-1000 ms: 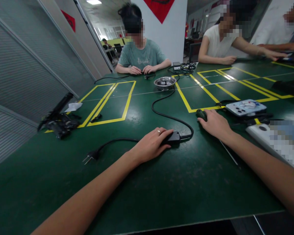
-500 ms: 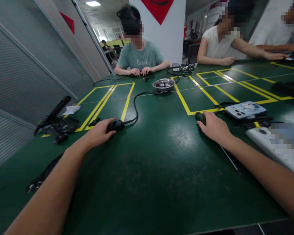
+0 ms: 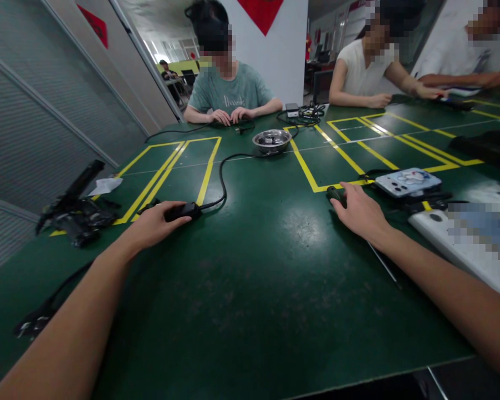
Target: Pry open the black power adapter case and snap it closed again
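My left hand (image 3: 152, 226) rests on the table with its fingers over a small black power adapter (image 3: 188, 210), thumb along the near side. A black cord (image 3: 224, 183) runs from the adapter toward the metal bowl (image 3: 272, 141). My right hand (image 3: 361, 213) lies around the dark green handle of a screwdriver (image 3: 336, 194), the thumb and forefinger at the handle's end. Its thin metal shaft shows beneath my wrist, pointing back toward me. The palm hides the middle of the screwdriver. Small metallic bits sit in the bowl.
Right of my hand lie a phone in a patterned case (image 3: 408, 182) and a white device (image 3: 462, 244). Black gear (image 3: 81, 219) and another cable (image 3: 35, 322) are at the left. Yellow tape (image 3: 210, 172) marks the green table. Co-workers sit across from me.
The view has shifted slightly, so most things sit a little further left in it. Both hands stay on the adapter and the screwdriver. A co-worker's hand at the right has moved left.
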A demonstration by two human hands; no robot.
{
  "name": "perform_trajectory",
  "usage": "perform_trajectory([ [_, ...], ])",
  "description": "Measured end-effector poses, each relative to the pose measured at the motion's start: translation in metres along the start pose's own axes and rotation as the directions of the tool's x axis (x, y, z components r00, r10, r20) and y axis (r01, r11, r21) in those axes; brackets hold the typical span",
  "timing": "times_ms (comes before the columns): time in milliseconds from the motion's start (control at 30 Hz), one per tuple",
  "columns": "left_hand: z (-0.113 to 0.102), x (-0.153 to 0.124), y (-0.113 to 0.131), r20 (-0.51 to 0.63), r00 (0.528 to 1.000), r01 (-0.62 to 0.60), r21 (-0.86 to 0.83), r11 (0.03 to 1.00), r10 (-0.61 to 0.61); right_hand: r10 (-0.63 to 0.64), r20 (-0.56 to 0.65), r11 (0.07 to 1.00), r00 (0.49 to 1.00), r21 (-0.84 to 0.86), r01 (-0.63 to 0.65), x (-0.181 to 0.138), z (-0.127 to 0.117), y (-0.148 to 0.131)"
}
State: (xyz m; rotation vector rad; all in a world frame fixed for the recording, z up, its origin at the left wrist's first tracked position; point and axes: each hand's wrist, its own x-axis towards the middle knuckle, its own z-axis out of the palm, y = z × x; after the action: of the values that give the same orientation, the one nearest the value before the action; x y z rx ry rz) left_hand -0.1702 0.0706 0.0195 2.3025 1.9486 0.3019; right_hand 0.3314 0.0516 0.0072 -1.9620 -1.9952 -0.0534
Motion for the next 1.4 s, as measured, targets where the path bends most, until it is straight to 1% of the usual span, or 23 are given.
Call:
perform_trajectory([
  [100,0.002,0.001,0.003,0.003,1.000,-0.005,-0.005,1.000,0.005,-0.018,-0.089,1.000,0.996,0.001,0.018,-0.001,-0.002,0.000],
  [167,0.003,0.002,0.003,0.005,1.000,0.004,-0.011,1.000,-0.004,-0.055,-0.144,0.998,0.988,0.014,0.057,-0.001,-0.003,-0.001],
  [333,-0.002,0.002,0.005,-0.040,0.999,0.017,-0.018,1.000,-0.018,-0.137,-0.231,0.983,0.963,0.087,0.160,-0.001,-0.005,0.000],
  [400,-0.008,-0.001,0.016,-0.051,0.999,0.000,-0.007,1.000,-0.001,-0.144,-0.278,0.974,0.950,0.130,0.186,0.001,-0.006,0.000],
  [433,-0.011,-0.003,0.025,-0.052,0.999,-0.016,0.004,1.000,0.016,-0.148,-0.304,0.967,0.941,0.156,0.202,0.001,-0.006,0.000],
  [533,-0.015,-0.010,0.067,-0.051,0.995,-0.085,0.044,0.995,0.087,-0.184,-0.351,0.919,0.918,0.269,0.287,-0.001,-0.009,-0.005],
  [633,-0.008,-0.020,0.119,-0.016,0.984,-0.179,0.024,0.984,0.179,-0.276,-0.299,0.813,0.913,0.435,0.388,-0.010,-0.013,-0.015],
  [700,0.002,-0.028,0.151,0.056,0.964,-0.262,0.010,0.965,0.261,-0.382,-0.218,0.729,0.898,0.527,0.438,-0.020,-0.016,-0.025],
  [733,0.008,-0.033,0.165,0.089,0.946,-0.312,-0.010,0.950,0.311,-0.446,-0.166,0.693,0.879,0.558,0.457,-0.026,-0.017,-0.030],
  [800,0.017,-0.044,0.187,0.147,0.903,-0.402,-0.044,0.914,0.404,-0.569,-0.049,0.642,0.821,0.597,0.481,-0.039,-0.020,-0.040],
  [867,0.024,-0.053,0.201,0.175,0.872,-0.451,-0.079,0.889,0.458,-0.645,0.039,0.612,0.763,0.624,0.486,-0.051,-0.020,-0.050],
  [900,0.027,-0.057,0.206,0.176,0.864,-0.461,-0.098,0.882,0.472,-0.668,0.066,0.599,0.741,0.640,0.482,-0.056,-0.020,-0.054],
  [933,0.030,-0.060,0.210,0.172,0.859,-0.467,-0.120,0.876,0.481,-0.683,0.088,0.586,0.725,0.658,0.473,-0.060,-0.019,-0.058],
  [1000,0.035,-0.065,0.216,0.156,0.854,-0.473,-0.164,0.865,0.497,-0.687,0.127,0.578,0.715,0.693,0.432,-0.064,-0.018,-0.062],
  [1100,0.040,-0.070,0.223,0.132,0.854,-0.472,-0.209,0.857,0.503,-0.642,0.186,0.595,0.744,0.733,0.330,-0.066,-0.018,-0.064],
  [1167,0.039,-0.071,0.227,0.130,0.859,-0.459,-0.233,0.857,0.496,-0.602,0.235,0.603,0.763,0.760,0.243,-0.066,-0.020,-0.063],
  [1200,0.036,-0.072,0.228,0.130,0.853,-0.467,-0.242,0.851,0.505,-0.587,0.260,0.595,0.766,0.780,0.192,-0.065,-0.020,-0.062],
  [1233,0.032,-0.072,0.227,0.129,0.838,-0.493,-0.238,0.837,0.530,-0.574,0.277,0.570,0.771,0.810,0.134,-0.064,-0.020,-0.060],
  [1267,0.028,-0.070,0.224,0.123,0.818,-0.530,-0.216,0.820,0.561,-0.565,0.285,0.522,0.775,0.850,0.068,-0.062,-0.020,-0.059],
  [1333,0.016,-0.062,0.209,0.106,0.788,-0.597,-0.105,0.795,0.606,-0.542,0.286,0.369,0.790,0.926,-0.082,-0.058,-0.017,-0.056],
  [1367,0.010,-0.056,0.196,0.093,0.807,-0.584,-0.019,0.812,0.583,-0.525,0.284,0.276,0.802,0.949,-0.155,-0.055,-0.014,-0.054],
  [1400,0.004,-0.048,0.179,0.078,0.844,-0.535,0.063,0.843,0.530,-0.502,0.286,0.188,0.816,0.957,-0.219,-0.052,-0.012,-0.052],
])
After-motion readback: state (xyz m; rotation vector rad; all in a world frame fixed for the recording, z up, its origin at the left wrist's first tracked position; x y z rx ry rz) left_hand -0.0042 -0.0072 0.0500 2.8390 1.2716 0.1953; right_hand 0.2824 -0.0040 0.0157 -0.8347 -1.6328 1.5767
